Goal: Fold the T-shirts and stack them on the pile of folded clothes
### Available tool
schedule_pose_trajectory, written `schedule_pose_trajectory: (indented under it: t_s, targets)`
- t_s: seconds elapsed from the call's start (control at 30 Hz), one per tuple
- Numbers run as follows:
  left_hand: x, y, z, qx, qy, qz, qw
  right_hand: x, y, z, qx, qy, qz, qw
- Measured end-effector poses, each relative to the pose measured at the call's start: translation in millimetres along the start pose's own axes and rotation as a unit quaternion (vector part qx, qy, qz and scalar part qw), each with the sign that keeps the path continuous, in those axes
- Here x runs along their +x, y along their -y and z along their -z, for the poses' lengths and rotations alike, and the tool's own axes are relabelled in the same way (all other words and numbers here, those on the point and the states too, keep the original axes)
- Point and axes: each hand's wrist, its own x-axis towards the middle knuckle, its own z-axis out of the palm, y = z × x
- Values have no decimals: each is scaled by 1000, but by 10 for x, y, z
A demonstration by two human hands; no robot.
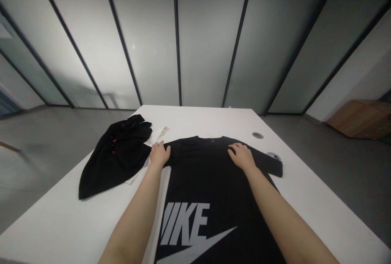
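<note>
A black T-shirt with large light-grey lettering and a swoosh lies spread on a white table, its collar at the far end. My left hand rests on the sleeve at the left, fingers stretched out and slightly apart. On the right shoulder of the shirt lies my right hand, its fingers extended and the thumb away from them. Neither hand grips the cloth. The right sleeve points outward beyond my right hand. My right forearm covers part of the shirt's right side.
Left of the shirt, another black garment with small pink marks lies bunched near the table's left edge. A pale strip shows beside it. A round grommet and a disc-like object are at the right. Frosted glass panels stand behind.
</note>
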Motion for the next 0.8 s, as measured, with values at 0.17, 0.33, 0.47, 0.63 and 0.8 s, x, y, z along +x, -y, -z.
schedule_pose_trajectory:
  t_s: [0.17, 0.33, 0.47, 0.63, 0.8]
  targets:
    - [79, 115, 116, 4, 10, 58, 998, 23, 3, -25, -9, 8, -12, 1000]
    - [192, 240, 123, -11, 48, 91, 995, 29, -1, -17, -2, 13, -17, 1000]
    - [212, 266, 123, -36, 59, 91, 993, 26, 3, -8, 0, 15, -19, 1000]
    - [170, 175, 174, -90, 39, 72, 993, 24, 7, 7, 8, 14, -23, 1000]
    - [161, 95, 285, -163, 22, 52, 985, 13, 17, 22, 12, 9, -22, 1000]
